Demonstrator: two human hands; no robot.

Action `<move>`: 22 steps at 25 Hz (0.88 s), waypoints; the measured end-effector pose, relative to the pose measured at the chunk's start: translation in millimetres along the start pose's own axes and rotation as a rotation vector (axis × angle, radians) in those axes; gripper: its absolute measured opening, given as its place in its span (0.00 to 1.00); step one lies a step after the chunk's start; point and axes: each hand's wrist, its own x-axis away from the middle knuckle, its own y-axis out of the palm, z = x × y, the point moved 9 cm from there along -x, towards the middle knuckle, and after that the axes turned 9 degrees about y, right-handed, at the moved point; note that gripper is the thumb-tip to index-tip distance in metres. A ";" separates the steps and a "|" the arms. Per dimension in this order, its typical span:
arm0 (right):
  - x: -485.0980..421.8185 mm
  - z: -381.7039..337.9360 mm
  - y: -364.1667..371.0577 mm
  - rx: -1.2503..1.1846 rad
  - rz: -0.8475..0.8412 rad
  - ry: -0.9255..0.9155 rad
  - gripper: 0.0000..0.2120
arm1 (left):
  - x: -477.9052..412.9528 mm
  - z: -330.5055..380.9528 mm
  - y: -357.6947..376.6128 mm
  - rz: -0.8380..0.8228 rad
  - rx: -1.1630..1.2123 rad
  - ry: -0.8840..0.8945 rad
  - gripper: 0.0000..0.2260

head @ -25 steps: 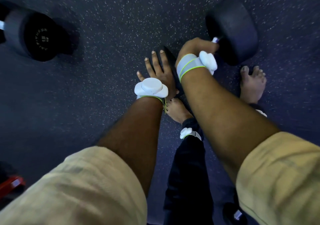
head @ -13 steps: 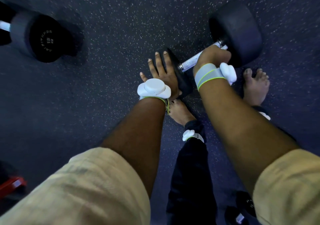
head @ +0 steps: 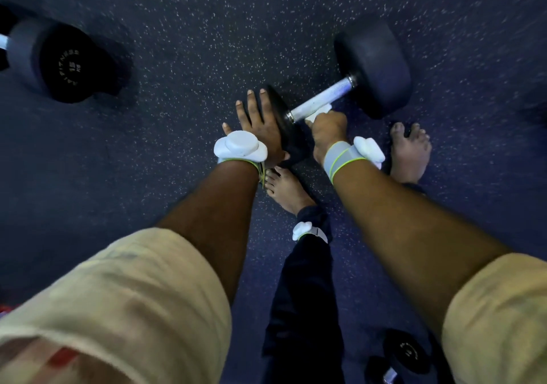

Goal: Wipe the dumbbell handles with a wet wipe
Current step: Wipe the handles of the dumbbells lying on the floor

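Fingers (head: 330, 117) of right hand (head: 328, 130) clench wet wipe (head: 322, 109) at handle (head: 322, 98) near end; left hand (head: 260, 129) flat on near head (head: 284, 123). Dumbbell (head: 373, 67) on floor (head: 177, 147), handle running off far-right from fingers.

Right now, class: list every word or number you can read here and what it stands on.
"FITNESS": end face of the left dumbbell.
"15": same end face; the small letters beside it are blurred.
On the bottom-right dumbbell, the lettering is too blurred to read.

Dark blue rubber gym floor (head: 189, 19), white-speckled, dimly lit
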 end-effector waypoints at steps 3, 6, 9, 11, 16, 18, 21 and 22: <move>15.7 1.7 0.6 0.081 -0.149 -0.083 0.12 | 10.7 1.9 -13.9 -0.043 0.060 -0.002 0.52; 68.9 -33.1 -5.0 0.121 -0.261 -0.146 0.16 | 34.9 14.0 -54.6 0.028 0.287 0.006 0.36; 126.8 -61.7 5.3 0.247 -0.349 -0.209 0.14 | 67.1 26.2 -106.1 0.135 0.507 0.038 0.21; 176.4 -78.8 14.4 0.352 -0.404 -0.271 0.13 | 102.7 19.7 -139.9 0.201 0.526 0.016 0.16; 274.4 -97.7 46.8 0.493 -0.539 -0.402 0.10 | 174.0 -35.7 -194.9 0.451 0.662 -0.044 0.10; 303.6 -85.1 69.5 0.574 -0.622 -0.416 0.08 | 200.8 -65.7 -202.4 0.538 0.706 -0.064 0.07; 322.1 -59.2 109.1 0.640 -0.652 -0.448 0.04 | 221.6 -112.9 -194.8 0.599 0.774 -0.082 0.04; 325.2 -47.9 125.6 0.657 -0.651 -0.468 0.03 | 226.5 -131.7 -189.0 0.608 0.785 -0.093 0.05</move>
